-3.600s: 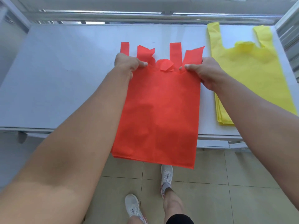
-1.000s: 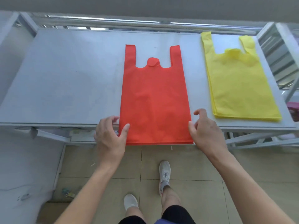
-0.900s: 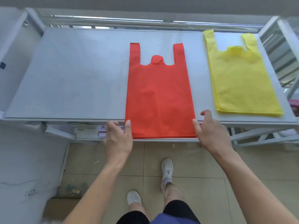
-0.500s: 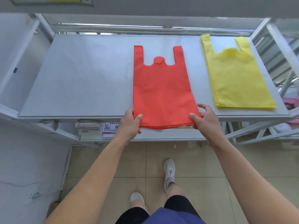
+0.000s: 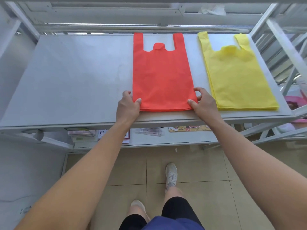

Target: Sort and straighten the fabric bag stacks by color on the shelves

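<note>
The red bag stack [image 5: 162,77] lies flat on the grey shelf [image 5: 74,77], right of its middle. Its near edge sits just back from the shelf's front lip and its handles reach almost to the back rail. A wide bare stretch of shelf opens to its left. To its right, only a narrow strip separates it from the yellow bag stack [image 5: 235,77], whose far side runs close to the shelf's right edge. Both hands grip the red stack's near corners. The left hand [image 5: 127,107] has its thumb on top, and the right hand [image 5: 205,104] pinches likewise, with its fingers curled beside the edge.
</note>
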